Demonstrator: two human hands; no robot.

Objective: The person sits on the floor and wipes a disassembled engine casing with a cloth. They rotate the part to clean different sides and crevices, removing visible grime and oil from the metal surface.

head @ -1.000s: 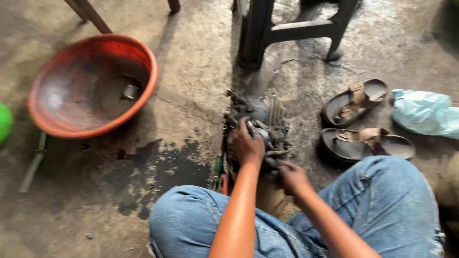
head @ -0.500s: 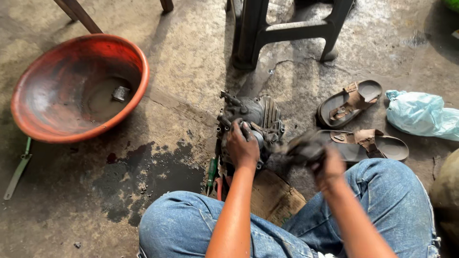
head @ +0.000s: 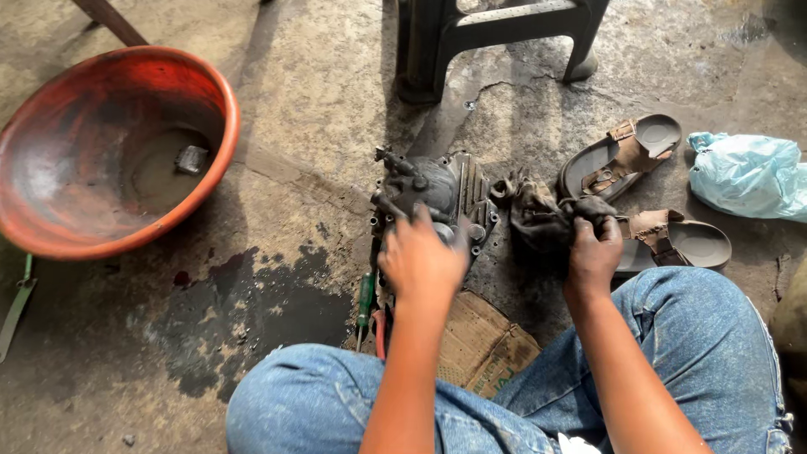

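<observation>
- Two hands work over a greasy engine casing (head: 441, 197) that sits on the concrete floor (head: 294, 109) just in front of the person's knees, its finned cover turned up.
- Left hand (head: 422, 265) lies on the near part of the casing, fingers spread and curled over the metal; whether it grips a part I cannot tell.
- Right hand (head: 593, 256) is clamped on a blackened rag (head: 538, 217), which bunches just to the right of the casing, touching or nearly so.
- Under the casing's near edge lies a flattened piece of cardboard (head: 483, 349), and beside it a green-handled screwdriver (head: 365, 301) and a red-handled tool (head: 378, 324).
- Blue jeans (head: 706, 336) cover both bent legs at the bottom of the view.
- Dark oil stain (head: 244, 311) spreads over the floor left of the tools.
- Beyond the rag lie two brown sandals (head: 626, 155), with a pale blue plastic bag (head: 744, 172) further right.
- Far left stands a large orange basin (head: 220, 109) holding murky liquid and a small metal part (head: 192, 158).
- Legs of a dark stool (head: 437, 38) stand behind the casing.
</observation>
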